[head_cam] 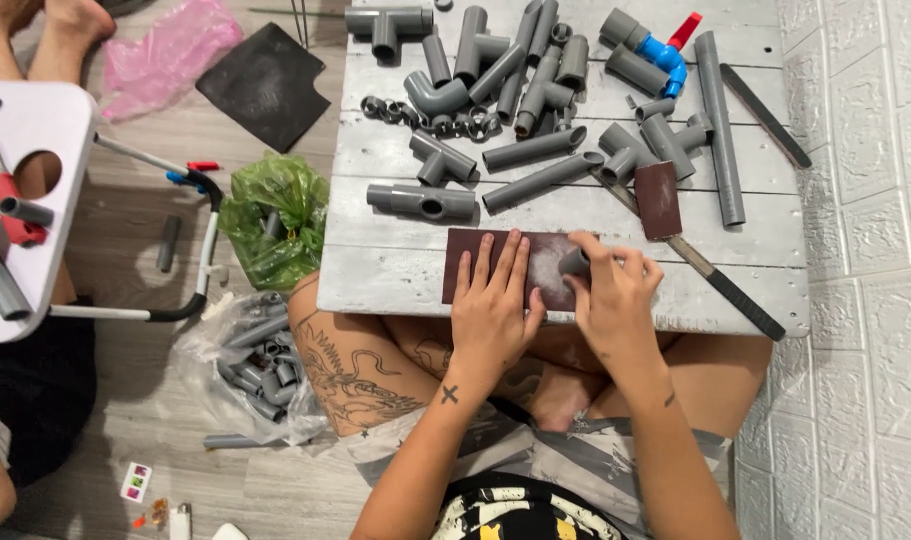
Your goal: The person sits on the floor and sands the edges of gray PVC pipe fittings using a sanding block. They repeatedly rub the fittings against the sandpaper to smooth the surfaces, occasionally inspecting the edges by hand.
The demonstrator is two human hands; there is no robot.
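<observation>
- Your left hand lies flat, fingers spread, pressing the dark red sandpaper sheet down at the near edge of the grey wooden table.
- Your right hand is closed around a short grey pipe piece, holding its end against the right part of that sheet.
- Just beyond, on the table, sits a second, smaller sandpaper block resting over a long dark file.
- Farther back, the table carries a loose pile of grey pipes and fittings; one fitting at the far right is a blue elbow with a red handle.
- On the floor to the left of the table, a green plastic bag holds a few grey pieces.
- Nearer you, a clear plastic bag lies open, filled with grey pipe offcuts and fittings.
- A pink plastic bag lies far left; I cannot tell whether it holds anything.
</observation>
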